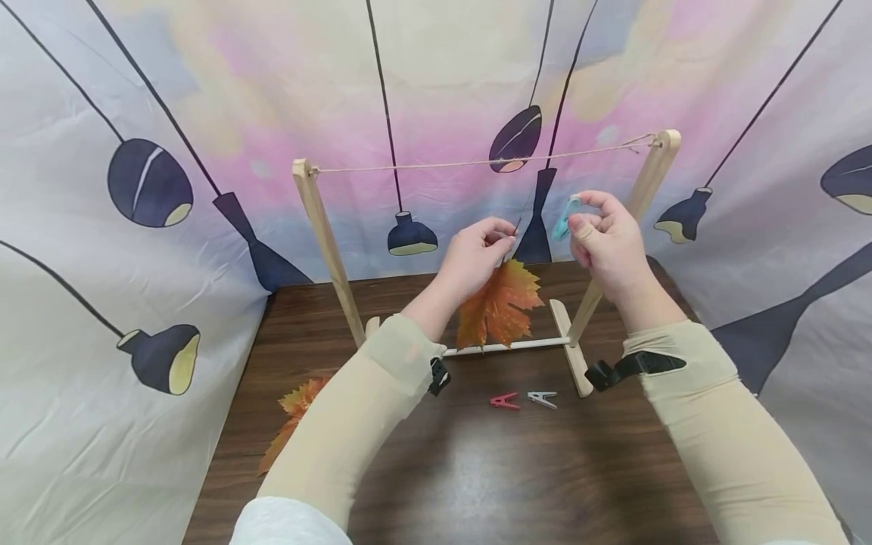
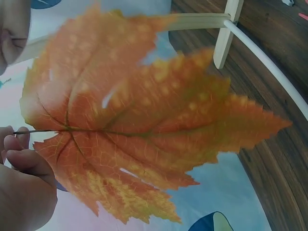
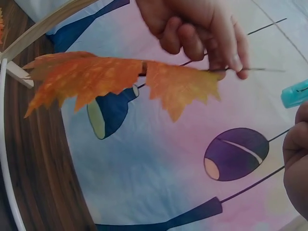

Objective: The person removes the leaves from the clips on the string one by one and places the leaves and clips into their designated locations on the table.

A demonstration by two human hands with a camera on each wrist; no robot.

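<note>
My left hand (image 1: 473, 257) pinches the thin stem of an orange maple-like leaf (image 1: 502, 304) between thumb and fingertips. The leaf hangs below that hand in the head view, and its veined face (image 2: 139, 110) fills much of the left wrist view. To the right, my right hand (image 1: 613, 246) holds a turquoise clothespin (image 1: 565, 219) by thumb and fingers. In the right wrist view only part of the clothespin (image 3: 294, 95) shows at the edge, apart from the leaf stem. Both hands are below a string (image 1: 443, 164) and touch neither it nor each other.
The string spans two wooden posts (image 1: 330, 257) of a stand, with a white rod (image 1: 531, 345) low between them. A red clothespin (image 1: 505, 401) and a whitish clothespin (image 1: 542, 398) lie on the brown table (image 1: 490, 477). Another orange leaf (image 1: 294, 416) is partly hidden by my left arm.
</note>
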